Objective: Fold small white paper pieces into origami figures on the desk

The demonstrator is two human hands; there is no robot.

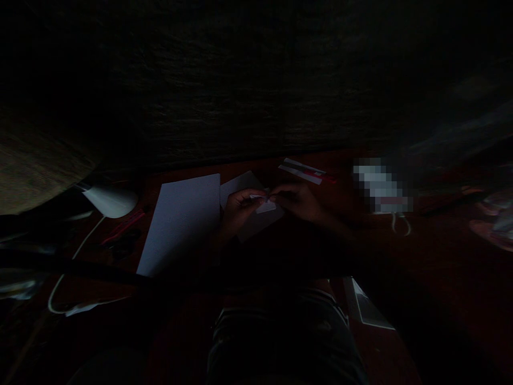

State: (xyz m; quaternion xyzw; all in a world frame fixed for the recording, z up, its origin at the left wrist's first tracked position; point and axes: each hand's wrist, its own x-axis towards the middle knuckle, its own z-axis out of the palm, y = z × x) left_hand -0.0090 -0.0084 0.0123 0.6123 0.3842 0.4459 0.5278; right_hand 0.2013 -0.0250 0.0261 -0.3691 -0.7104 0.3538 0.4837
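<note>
In the dim head view, my left hand (237,210) and my right hand (301,202) meet over the low reddish-brown table. Between their closed fingertips is a small piece of white paper (265,207); its folds are too dark to make out. Beneath it lies a greyish sheet of paper (253,229), partly covered by my left hand. Left of that hand, a large white sheet (182,216) rests flat, its lower edge lost in shadow.
A pale strip (294,169) with a red part lies behind my right hand. Further right is a pixelated pale object (379,184) with a cord loop (401,224). At left are a white cone-shaped thing (114,201), its white cable (82,246) and a pink strip (124,225).
</note>
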